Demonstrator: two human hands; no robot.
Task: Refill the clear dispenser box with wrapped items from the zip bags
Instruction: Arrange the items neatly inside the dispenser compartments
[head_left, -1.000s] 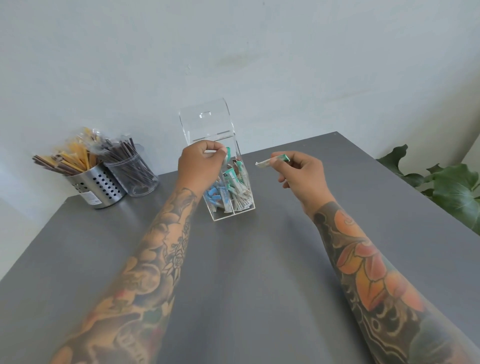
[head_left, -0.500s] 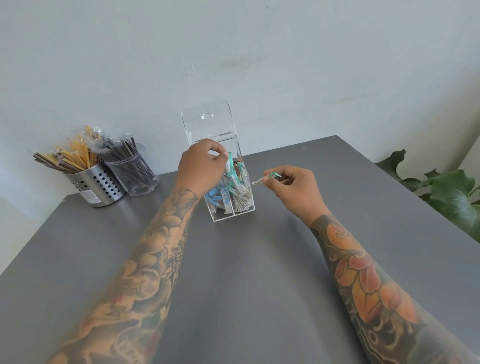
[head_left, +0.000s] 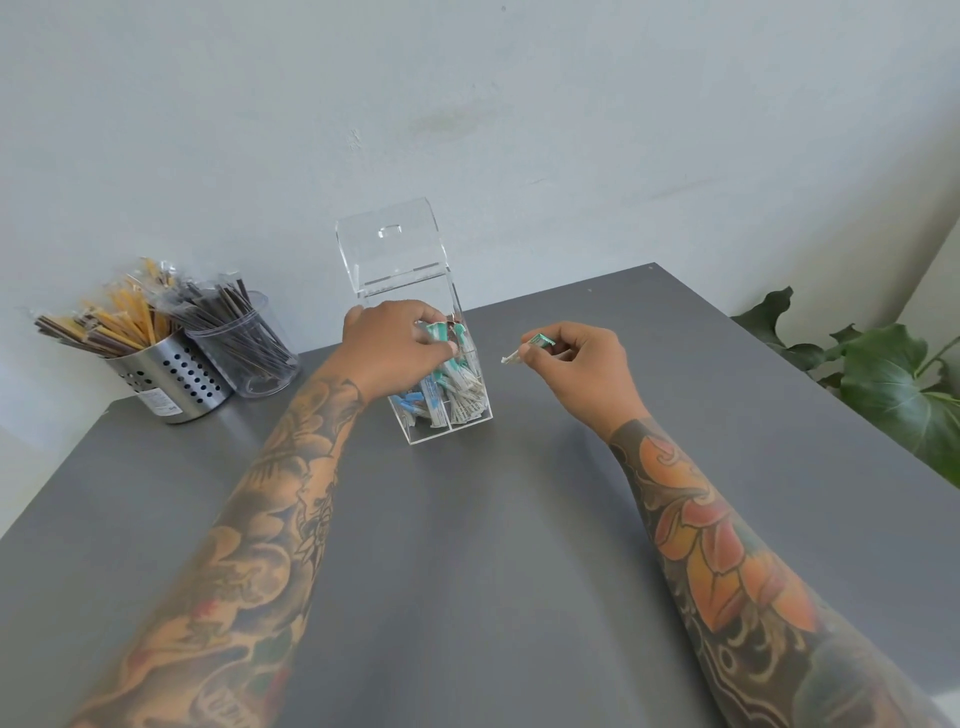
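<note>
While refilling: left hand (head_left: 397, 347) pinches teal wrapped packets (head_left: 435, 332) inside the clear acrylic dispenser box (head_left: 447, 415).
Right grip: right hand (head_left: 576, 364) pinches one teal-ended wrapped stick (head_left: 522, 351).
Next: likely carry it leftward into the box.

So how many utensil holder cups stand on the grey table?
2, both at the table's back left: a perforated steel cup and, touching its right side, a clear plastic cup.

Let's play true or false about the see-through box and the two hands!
1. The clear box has its lid flipped up. True.
2. The right hand is empty. False: it pinches a wrapped item.
3. The left hand is at the top of the box, on the green packets. True.
4. The metal cup lies tipped over. False: it stands upright beside the clear cup.
5. The box is empty. False: it holds packets.
</note>
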